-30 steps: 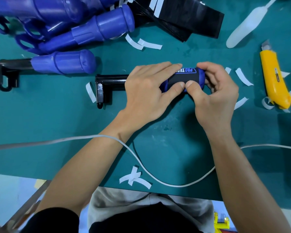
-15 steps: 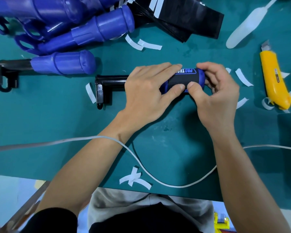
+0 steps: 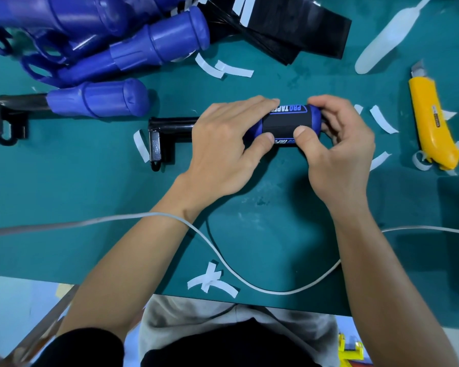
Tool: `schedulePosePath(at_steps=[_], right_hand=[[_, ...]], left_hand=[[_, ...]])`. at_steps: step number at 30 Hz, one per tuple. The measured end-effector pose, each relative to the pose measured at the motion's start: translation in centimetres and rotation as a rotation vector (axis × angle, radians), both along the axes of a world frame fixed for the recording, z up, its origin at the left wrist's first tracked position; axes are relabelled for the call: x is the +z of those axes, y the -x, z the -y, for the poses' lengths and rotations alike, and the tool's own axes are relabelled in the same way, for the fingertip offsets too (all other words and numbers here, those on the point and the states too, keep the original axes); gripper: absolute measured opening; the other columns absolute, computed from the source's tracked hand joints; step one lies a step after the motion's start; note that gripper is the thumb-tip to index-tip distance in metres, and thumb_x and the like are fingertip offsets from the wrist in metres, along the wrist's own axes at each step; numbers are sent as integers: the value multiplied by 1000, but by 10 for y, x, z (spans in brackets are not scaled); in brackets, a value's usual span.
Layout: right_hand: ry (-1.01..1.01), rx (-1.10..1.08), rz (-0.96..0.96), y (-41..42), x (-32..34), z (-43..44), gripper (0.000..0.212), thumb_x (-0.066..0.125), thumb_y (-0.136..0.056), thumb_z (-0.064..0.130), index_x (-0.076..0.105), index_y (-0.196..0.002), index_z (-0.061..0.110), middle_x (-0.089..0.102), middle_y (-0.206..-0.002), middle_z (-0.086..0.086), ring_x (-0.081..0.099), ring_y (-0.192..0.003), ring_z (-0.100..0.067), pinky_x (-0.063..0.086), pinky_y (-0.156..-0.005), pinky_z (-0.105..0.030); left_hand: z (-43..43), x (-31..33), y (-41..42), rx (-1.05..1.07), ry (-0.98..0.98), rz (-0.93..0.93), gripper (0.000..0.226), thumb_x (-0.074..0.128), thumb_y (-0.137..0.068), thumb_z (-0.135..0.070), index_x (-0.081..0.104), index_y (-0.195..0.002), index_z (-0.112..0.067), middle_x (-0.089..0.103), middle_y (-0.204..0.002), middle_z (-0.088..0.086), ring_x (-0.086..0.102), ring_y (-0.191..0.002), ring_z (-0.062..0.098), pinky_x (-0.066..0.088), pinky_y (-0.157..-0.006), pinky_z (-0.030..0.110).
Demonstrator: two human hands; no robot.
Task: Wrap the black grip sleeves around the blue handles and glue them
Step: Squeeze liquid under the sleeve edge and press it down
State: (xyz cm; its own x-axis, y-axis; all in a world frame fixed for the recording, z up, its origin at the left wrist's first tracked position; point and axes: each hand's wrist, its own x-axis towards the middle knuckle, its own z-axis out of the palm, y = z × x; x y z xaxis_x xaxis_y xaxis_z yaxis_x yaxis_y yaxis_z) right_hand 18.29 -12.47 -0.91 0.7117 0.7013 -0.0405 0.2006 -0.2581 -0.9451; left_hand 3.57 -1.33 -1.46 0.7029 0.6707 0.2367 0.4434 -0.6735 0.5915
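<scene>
A blue plastic handle (image 3: 316,119) on a black metal bar (image 3: 170,125) sits just left of the yellow utility knife (image 3: 432,120), with a black printed grip sleeve (image 3: 281,125) wound round it. The left hand (image 3: 223,144) grips it, fingers over and thumb under, likely to stop it rolling. The right hand (image 3: 339,149) curls round the end nearer the knife, with its thumb pressing the sleeve, probably to seat the glued seam.

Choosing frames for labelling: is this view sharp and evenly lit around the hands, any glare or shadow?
Head view: sharp at centre, lettering on the black grip sleeve legible; soft shadows below the left hand and right hand on the green mat; head view's top-left corner: glossy highlights on the piled blue handles, slightly soft.
</scene>
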Motion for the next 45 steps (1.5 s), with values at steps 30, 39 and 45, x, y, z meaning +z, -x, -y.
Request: schedulePosePath(at_steps=[30,39,45], right_hand=[[22,-46,27,17,2,-6,41,81,-84,19,61,-120,15,65,-95,33,65,-88,3,45,-84,-8],[26,-32,-6,17,5,-6,39,78,-85,17,62,-120,17,67,-97,27,66,-91,-6,48,-87,-14],[31,-33,-35,15,7,-6,33,71,-87,14,63,-118,22,69,-99,22,66,-92,-7,49,-87,-17]], left_hand=[[7,4,-6,67,-10,25,31,62,-98,-19,75,-126,-16,74,-127,-3,67,-118,16,38,-100,28],[7,4,-7,71,-10,32,31,63,-97,-18,75,-125,-16,74,-127,-3,68,-116,16,37,-99,28],[7,3,-7,68,-5,30,32,61,-97,-19,75,-126,-16,74,-127,-2,68,-117,17,39,-100,30]])
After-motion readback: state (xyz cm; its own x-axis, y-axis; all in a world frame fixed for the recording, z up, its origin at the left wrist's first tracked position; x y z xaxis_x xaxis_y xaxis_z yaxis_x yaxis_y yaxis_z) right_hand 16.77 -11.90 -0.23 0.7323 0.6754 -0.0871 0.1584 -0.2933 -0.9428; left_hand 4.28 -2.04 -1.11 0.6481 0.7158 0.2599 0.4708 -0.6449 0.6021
